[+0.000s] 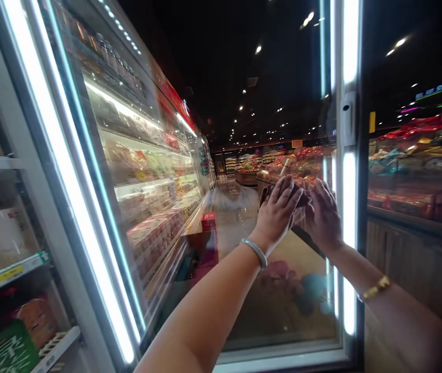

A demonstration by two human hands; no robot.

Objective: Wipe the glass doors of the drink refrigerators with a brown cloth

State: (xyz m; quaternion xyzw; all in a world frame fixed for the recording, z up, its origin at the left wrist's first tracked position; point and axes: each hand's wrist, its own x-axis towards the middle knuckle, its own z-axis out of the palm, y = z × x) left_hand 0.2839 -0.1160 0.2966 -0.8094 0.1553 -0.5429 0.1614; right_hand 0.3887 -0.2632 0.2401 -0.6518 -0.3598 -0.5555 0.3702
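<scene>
My left hand (pixel 279 211), with a pale bangle at the wrist, reaches up to the glass door (pixel 244 311) with its fingers bent over a dark brown cloth (pixel 300 200). Close beside it on the right, my right hand (pixel 324 220), with a gold bracelet below it, curls its fingers at the cloth's other side. Most of the cloth is hidden by the hands, and its exact shape cannot be made out. A hazy smear (pixel 234 197) shows on the glass left of my hands.
Bright light strips (pixel 350 207) run along the door frame, with a lock plate (pixel 347 119) between them. Left is a shelf (pixel 15 270) with packaged goods. Lit chiller shelves (pixel 155 181) show through the glass or reflected in it. Heaped goods (pixel 418 150) stand at the right.
</scene>
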